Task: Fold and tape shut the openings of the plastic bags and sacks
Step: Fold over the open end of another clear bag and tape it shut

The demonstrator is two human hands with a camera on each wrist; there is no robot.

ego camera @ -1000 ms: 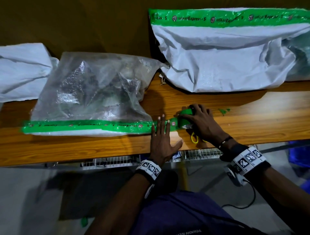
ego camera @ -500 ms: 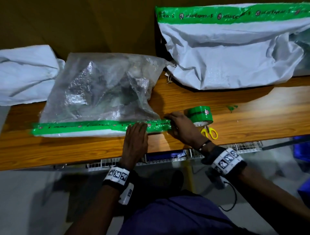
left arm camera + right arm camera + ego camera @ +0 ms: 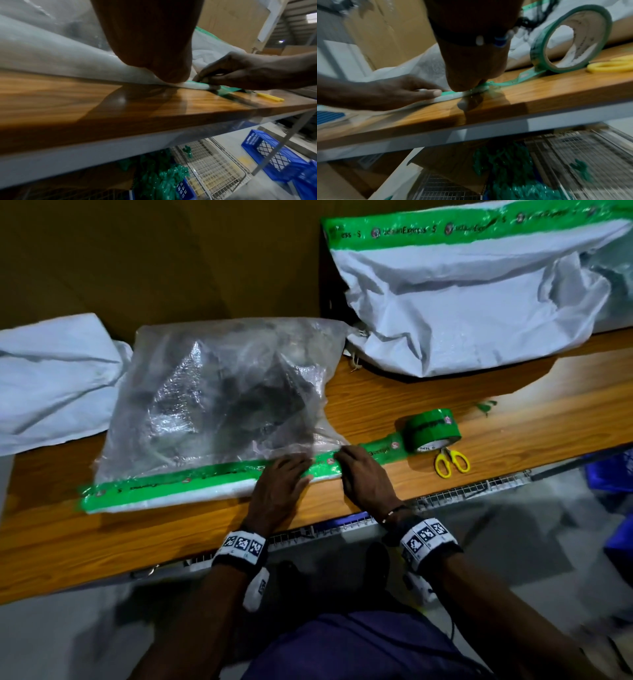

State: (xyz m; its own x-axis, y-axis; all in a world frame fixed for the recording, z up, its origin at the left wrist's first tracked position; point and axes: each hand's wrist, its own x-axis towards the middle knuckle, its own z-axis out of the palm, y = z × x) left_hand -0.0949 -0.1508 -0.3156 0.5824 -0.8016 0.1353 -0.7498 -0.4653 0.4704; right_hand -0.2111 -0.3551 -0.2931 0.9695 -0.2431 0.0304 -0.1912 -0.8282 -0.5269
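Observation:
A clear plastic bag (image 3: 219,398) with dark contents lies on the wooden table (image 3: 513,419). Its folded near edge is covered by a long green tape strip (image 3: 171,484). My left hand (image 3: 291,470) lies flat on the strip, fingers straight, pressing it down. Just to its right, my right hand (image 3: 352,463) presses the strip at the bag's right corner. The strip runs on, uncut, to the green tape roll (image 3: 431,429), which stands on edge on the table. The wrist views show both hands, left hand (image 3: 154,60) and right hand (image 3: 471,67), bearing down on the fold.
Yellow scissors (image 3: 452,462) lie beside the roll. A white sack (image 3: 462,302) taped green along its top leans at the back right; another white sack (image 3: 51,378) lies at the left. Below the table are a wire basket (image 3: 214,162), crumpled green tape (image 3: 163,180) and blue crates (image 3: 267,151).
My right hand let go of the tape roll, left it standing, and moved left onto the strip at the bag's corner. My left hand slid left from the table onto the taped edge.

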